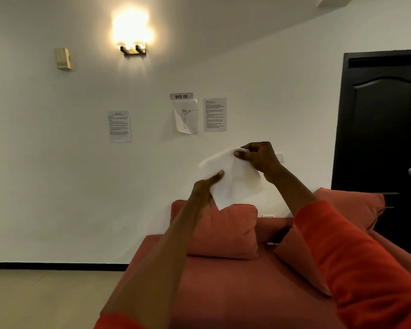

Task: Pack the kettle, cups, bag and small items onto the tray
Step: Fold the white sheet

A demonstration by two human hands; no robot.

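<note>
Both hands are raised in front of the white wall, holding a white bag [233, 176] between them above the red sofa [223, 281]. The left hand [205, 188] has its grip closed on the bag's lower left edge, thumb on top, while the right hand [259, 157] pinches its upper corner. A red cushion [223, 231] sits just below the bag; a black door [380, 124] stands at far right.

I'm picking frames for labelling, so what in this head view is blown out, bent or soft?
Head view: the wall lamp is blown out into a glaring bloom; the wide-angle lens bows the ceiling line and tilts the door; the print on the wall sheets is too soft to read; the white tissue pinched by the left hand and right hand nearly merges with the white wall.
</note>
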